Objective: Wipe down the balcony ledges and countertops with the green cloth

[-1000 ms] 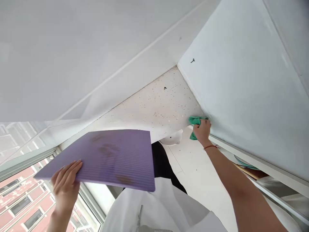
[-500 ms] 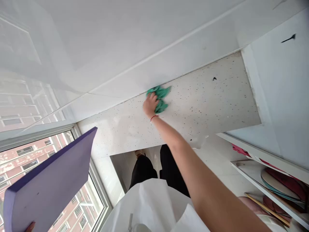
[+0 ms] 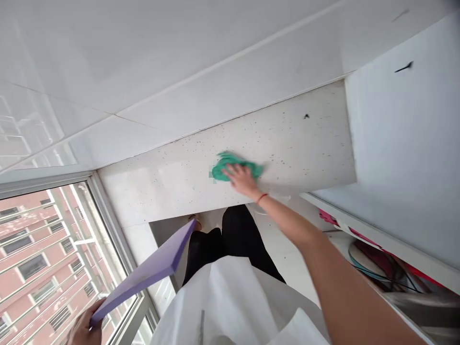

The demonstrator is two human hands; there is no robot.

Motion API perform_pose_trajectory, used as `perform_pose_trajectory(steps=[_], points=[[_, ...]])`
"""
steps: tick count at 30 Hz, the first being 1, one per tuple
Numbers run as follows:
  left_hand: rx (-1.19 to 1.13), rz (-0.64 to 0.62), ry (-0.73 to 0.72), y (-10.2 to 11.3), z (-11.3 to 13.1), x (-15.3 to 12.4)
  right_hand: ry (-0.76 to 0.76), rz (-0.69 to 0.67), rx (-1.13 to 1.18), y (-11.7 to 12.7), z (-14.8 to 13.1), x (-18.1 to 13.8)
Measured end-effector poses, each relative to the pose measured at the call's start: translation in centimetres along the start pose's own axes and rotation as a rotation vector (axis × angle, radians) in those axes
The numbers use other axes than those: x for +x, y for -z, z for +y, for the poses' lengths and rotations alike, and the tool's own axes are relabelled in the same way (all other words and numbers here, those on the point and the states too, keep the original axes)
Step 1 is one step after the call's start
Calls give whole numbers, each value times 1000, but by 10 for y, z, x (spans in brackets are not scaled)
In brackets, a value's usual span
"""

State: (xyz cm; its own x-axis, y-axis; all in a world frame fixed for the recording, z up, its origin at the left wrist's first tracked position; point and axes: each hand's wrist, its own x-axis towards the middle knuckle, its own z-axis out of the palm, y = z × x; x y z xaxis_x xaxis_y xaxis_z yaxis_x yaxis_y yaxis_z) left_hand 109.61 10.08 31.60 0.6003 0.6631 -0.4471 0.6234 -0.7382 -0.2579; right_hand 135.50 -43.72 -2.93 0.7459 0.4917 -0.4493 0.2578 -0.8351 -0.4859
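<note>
My right hand [image 3: 242, 179] presses a crumpled green cloth [image 3: 230, 166] flat against the speckled white stone ledge [image 3: 161, 179], near its front edge; the fingers are blurred by motion and lie over the cloth. A red string circles that wrist. My left hand [image 3: 84, 328] shows at the bottom left, gripping the near corner of a purple board [image 3: 151, 268] that tilts down and away from the ledge, seen almost edge-on.
White wall tiles [image 3: 179, 72] rise behind the ledge. A white cabinet side [image 3: 402, 158] closes the ledge's right end, with cluttered shelves [image 3: 377, 258] below. A window frame [image 3: 111, 235] and red buildings outside lie left. A small dark speck [image 3: 306, 116] sits on the ledge.
My right hand has dragged the green cloth from the back of the ledge toward its front edge. The purple board has dropped lower and turned more edge-on.
</note>
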Motion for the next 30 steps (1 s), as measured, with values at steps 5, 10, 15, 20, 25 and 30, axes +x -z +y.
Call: perform_pose_trajectory(steps=[5, 10, 15, 20, 25, 30], points=[[-48, 63, -433, -48, 43, -23, -815, 412, -50, 36, 162, -113], [-58, 40, -487, -86, 43, -45, -1104, 559, 139, -7, 99, -108], [-41, 29, -541, -144, -1, -73, -678, 354, 173, -79, -91, -20], [9, 60, -561, -174, -23, -111, 73, 105, 92, -132, -248, 54], [-93, -104, -335, -193, -40, -141, 528, -88, 11, -122, -246, 69], [-331, -300, 37, -261, -53, -178, 103, 90, -170, -75, -101, 8]])
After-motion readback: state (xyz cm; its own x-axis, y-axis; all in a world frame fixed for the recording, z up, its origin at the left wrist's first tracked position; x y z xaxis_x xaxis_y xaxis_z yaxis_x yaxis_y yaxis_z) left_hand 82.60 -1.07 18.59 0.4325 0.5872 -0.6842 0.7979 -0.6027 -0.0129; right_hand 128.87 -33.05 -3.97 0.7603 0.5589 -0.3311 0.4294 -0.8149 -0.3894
